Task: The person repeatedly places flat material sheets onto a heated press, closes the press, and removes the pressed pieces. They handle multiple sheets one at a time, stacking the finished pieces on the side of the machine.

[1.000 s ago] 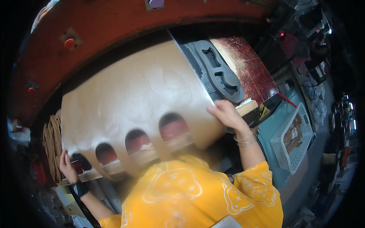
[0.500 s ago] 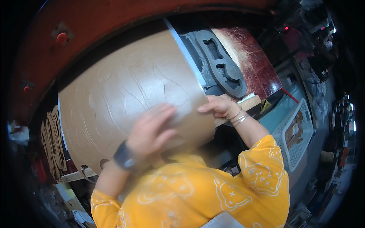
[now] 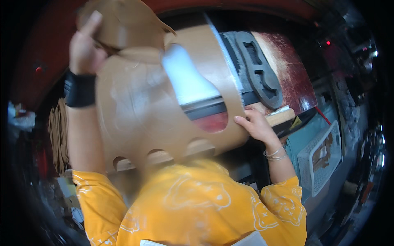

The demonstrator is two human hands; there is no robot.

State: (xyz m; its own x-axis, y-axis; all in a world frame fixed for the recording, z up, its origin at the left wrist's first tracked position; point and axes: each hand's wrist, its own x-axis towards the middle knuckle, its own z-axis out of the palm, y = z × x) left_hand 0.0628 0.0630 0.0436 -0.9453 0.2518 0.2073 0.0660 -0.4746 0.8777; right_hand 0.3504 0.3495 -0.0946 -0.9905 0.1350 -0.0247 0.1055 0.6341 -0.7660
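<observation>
A brown leather-like sheet (image 3: 135, 90) lies before me, marked with curved cut lines. A sole-shaped hole is open in it, showing the pale board (image 3: 188, 82) beneath. My left hand (image 3: 85, 49), a black band at its wrist, is raised at the upper left. Its fingers are closed on brown cut pieces (image 3: 127, 26), blurred by motion, so how many cannot be told. My right hand (image 3: 260, 127) pinches the sheet's right edge between thumb and fingers. Just beyond it a grey sole-shaped cutting die (image 3: 258, 67) rests on a dark pad.
A stack of brown cut pieces (image 3: 59, 135) stands at the left. To the right, a white plastic basket (image 3: 314, 164) holds brown scraps. The red machine beam (image 3: 45, 49) with a red button spans the far side. A wooden block (image 3: 281, 117) sits beside my right hand.
My left hand has gone from the sheet's middle to the upper left, lifting out cut pieces and leaving a sole-shaped hole. My right hand still holds the sheet's edge.
</observation>
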